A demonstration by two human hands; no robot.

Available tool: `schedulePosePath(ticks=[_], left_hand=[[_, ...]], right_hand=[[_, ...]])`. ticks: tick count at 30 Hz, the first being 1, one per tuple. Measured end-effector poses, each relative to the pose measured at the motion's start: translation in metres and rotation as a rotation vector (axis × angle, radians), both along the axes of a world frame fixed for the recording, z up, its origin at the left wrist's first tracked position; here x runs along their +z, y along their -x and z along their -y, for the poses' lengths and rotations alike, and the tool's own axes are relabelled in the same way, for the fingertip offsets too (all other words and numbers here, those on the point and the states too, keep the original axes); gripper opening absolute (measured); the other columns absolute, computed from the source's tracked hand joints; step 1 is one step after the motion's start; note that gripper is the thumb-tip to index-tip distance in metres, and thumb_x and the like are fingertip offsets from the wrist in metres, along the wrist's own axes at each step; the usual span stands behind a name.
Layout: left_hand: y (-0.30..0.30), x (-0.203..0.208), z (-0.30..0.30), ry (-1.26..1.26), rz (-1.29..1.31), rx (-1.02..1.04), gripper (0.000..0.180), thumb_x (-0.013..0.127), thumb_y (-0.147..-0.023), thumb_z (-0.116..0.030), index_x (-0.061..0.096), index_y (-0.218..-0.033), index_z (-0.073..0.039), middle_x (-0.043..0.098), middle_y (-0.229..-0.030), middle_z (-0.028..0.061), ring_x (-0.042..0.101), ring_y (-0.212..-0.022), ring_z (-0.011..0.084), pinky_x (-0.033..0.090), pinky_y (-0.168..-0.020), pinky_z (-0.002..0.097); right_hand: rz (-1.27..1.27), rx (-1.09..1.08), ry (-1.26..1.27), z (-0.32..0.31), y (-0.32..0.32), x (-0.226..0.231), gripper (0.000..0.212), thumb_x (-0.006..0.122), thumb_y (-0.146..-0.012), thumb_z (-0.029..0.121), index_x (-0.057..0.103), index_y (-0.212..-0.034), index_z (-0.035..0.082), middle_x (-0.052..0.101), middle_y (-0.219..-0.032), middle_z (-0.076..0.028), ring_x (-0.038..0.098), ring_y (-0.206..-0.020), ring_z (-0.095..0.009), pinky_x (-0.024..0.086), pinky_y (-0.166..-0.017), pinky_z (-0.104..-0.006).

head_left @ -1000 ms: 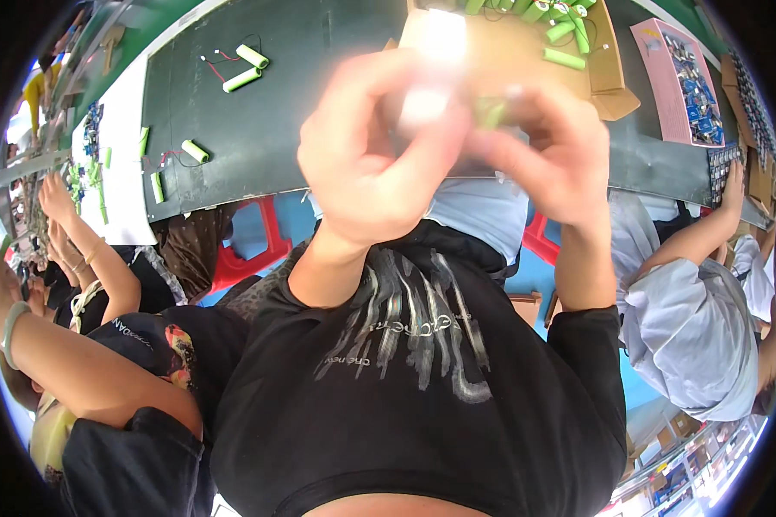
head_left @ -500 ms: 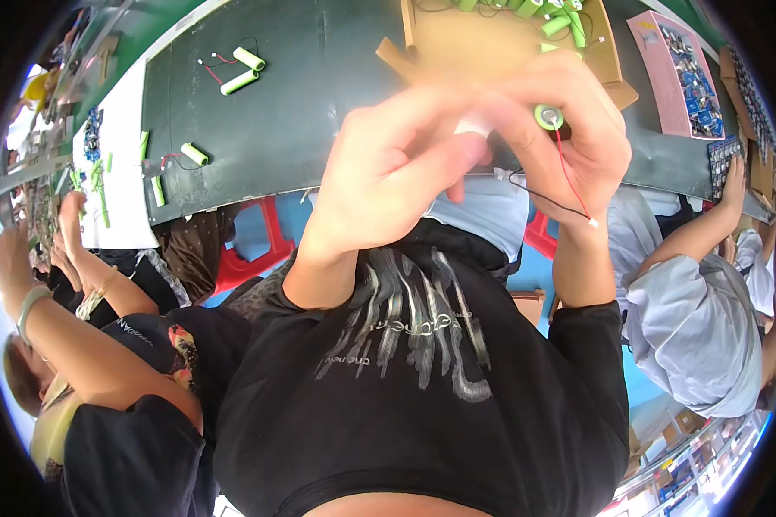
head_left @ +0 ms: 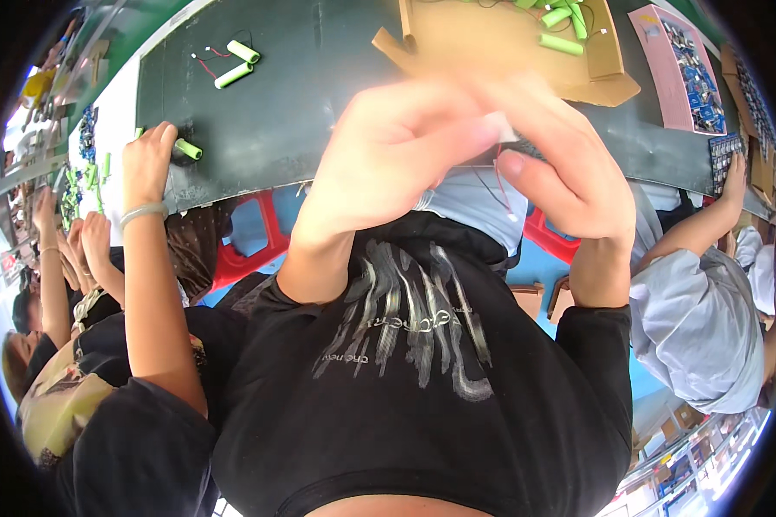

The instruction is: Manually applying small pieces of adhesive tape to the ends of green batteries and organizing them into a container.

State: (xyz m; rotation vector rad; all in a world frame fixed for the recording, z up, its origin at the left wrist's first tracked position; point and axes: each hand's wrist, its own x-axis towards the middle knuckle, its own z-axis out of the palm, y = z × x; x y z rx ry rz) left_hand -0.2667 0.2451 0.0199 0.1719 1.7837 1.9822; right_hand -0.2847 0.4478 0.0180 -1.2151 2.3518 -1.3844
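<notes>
Both my hands are raised over the near edge of the dark table, their fingertips meeting in a blur. Between thumb and finger, my left hand (head_left: 384, 168) pinches a small white piece (head_left: 507, 129), perhaps tape or a sticker. My right hand (head_left: 573, 168) is curled beside it, thumb bent inward. From the gap between the hands hang thin red and black wires (head_left: 498, 172) ending in a white connector (head_left: 511, 217). The green battery cell they belong to, seen in my right hand earlier, is now hidden behind the fingers.
Beyond my hands, an open cardboard box (head_left: 608, 43) holds several green cells (head_left: 560, 43). Two wired cells (head_left: 237, 73) lie at the left. A co-worker's hand (head_left: 149, 159) reaches beside another cell (head_left: 188, 150). A pink box (head_left: 651, 65) of blue circuit boards stands right, near another person's arm.
My right hand has turned, so the cell's end has gone out of sight and its wires hang between my hands. The white piece shows more. At left, a co-worker's hand has come over the table.
</notes>
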Motion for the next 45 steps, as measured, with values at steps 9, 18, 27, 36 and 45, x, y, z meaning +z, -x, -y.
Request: schedulePosePath(ticks=[9, 18, 27, 36, 45], left_hand=[[-0.004, -0.008, -0.008, 0.105, -0.209, 0.059, 0.011, 0.062, -0.086, -0.009, 0.062, -0.081, 0.001, 0.056, -0.063, -0.0011, 0.046, -0.056, 0.0024, 0.036, -0.050, 0.0208], [-0.015, -0.005, -0.015, 0.537, -0.761, 0.006, 0.007, 0.063, -0.079, -0.009, 0.059, -0.077, -0.004, 0.056, -0.064, 0.0085, 0.056, -0.053, 0.0238, 0.041, -0.048, 0.0307], [-0.008, -0.041, 0.001, 0.901, -0.859, -0.080, 0.012, 0.063, -0.074, -0.006, 0.053, -0.069, -0.004, 0.052, -0.058, 0.0082, 0.053, -0.053, 0.0298, 0.042, -0.047, 0.0343], [-0.010, 0.012, 0.034, 0.111, -0.725, 0.651, 0.006, 0.059, -0.083, 0.001, 0.061, -0.087, 0.005, 0.060, -0.068, 0.0093, 0.048, -0.046, 0.0084, 0.037, -0.041, 0.0201], [-0.014, 0.031, 0.056, -0.172, -1.025, 0.562, 0.027, 0.043, -0.094, -0.019, 0.056, -0.090, 0.004, 0.050, -0.060, 0.0116, 0.041, -0.037, 0.0172, 0.035, -0.040, 0.0301]], right_hand=[[0.005, -0.224, 0.238, 0.013, -0.001, -0.017, 0.036, 0.058, -0.080, 0.008, 0.054, -0.113, -0.004, 0.056, -0.094, -0.011, 0.055, -0.083, -0.019, 0.044, -0.072, -0.0277], [0.812, -0.350, 0.710, 0.024, -0.011, -0.035, 0.017, 0.055, -0.080, -0.003, 0.052, -0.096, 0.002, 0.051, -0.084, -0.001, 0.047, -0.062, -0.003, 0.037, -0.048, -0.0174], [0.500, -0.112, 0.978, 0.015, -0.035, -0.011, 0.012, 0.053, -0.082, 0.008, 0.046, -0.089, 0.002, 0.045, -0.078, -0.005, 0.039, -0.045, -0.008, 0.029, -0.035, -0.0214], [0.741, -0.063, 0.984, 0.040, -0.010, -0.049, 0.031, 0.046, -0.095, 0.022, 0.056, -0.106, -0.006, 0.056, -0.084, -0.013, 0.050, -0.065, -0.014, 0.038, -0.054, -0.0253], [-0.251, -0.301, 0.658, 0.184, 0.052, -0.057, 0.025, 0.062, -0.081, 0.018, 0.063, -0.099, 0.001, 0.063, -0.098, -0.016, 0.059, -0.096, -0.032, 0.048, -0.083, -0.0384]])
